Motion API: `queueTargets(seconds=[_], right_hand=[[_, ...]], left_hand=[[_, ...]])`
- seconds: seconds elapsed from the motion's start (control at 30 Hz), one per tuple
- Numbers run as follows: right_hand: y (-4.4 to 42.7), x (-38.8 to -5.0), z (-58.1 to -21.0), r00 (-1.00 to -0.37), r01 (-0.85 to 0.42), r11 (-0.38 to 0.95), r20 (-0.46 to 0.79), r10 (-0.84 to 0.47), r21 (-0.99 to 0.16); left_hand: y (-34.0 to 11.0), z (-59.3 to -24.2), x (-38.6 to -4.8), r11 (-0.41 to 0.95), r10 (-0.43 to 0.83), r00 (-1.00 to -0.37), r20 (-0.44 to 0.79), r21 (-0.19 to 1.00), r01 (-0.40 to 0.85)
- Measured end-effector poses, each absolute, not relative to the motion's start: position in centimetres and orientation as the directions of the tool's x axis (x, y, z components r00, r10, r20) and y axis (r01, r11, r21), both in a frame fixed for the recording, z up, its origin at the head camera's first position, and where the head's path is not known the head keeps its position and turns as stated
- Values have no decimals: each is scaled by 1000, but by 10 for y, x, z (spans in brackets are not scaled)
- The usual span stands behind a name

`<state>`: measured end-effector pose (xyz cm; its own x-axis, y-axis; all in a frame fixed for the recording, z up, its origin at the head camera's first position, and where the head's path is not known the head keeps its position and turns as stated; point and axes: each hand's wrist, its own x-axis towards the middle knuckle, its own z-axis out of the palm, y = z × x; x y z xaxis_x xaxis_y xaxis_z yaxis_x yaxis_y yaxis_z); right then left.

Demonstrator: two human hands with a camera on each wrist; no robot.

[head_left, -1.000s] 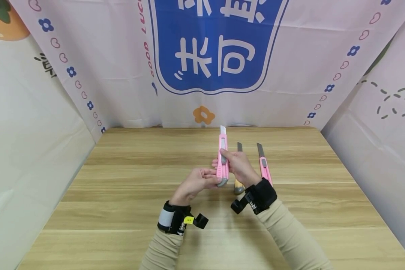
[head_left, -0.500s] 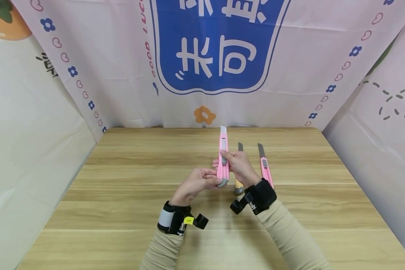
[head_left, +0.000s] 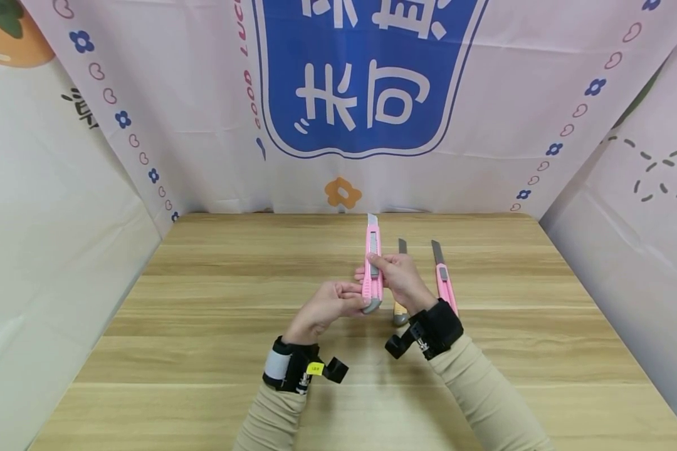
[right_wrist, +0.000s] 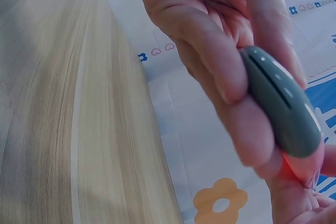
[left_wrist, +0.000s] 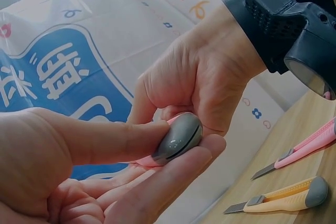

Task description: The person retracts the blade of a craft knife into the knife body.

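While the left hand [head_left: 327,305] is pinching a pink plastic cutter [head_left: 373,288] by its grey end [head_left: 372,305] above the wood-grain worktop [head_left: 214,326], the right hand [head_left: 402,279] is gripping mid-body, ideally clear of the silvery blade [head_left: 372,220] at twelve o'clock.

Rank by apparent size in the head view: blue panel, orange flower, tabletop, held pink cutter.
1. Tabletop
2. Blue panel, cut off at the top edge
3. Held pink cutter, narrow but long
4. Orange flower
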<state>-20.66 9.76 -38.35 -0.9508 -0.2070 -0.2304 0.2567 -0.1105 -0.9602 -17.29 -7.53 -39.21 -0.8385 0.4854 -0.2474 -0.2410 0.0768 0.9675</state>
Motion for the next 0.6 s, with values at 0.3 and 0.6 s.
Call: queueTargets(seconds=[0.3,0.6], right_hand=[[99,-205,-383,-949,267,-94,-244,-201,-959],[99,-205,-383,-944,273,-97,-248,-216,-957]], left_hand=[[-75,-392,-173,85,475,-844,-251,967,-239],[-76,-392,-173,76,482,-839,-253,966,-247]])
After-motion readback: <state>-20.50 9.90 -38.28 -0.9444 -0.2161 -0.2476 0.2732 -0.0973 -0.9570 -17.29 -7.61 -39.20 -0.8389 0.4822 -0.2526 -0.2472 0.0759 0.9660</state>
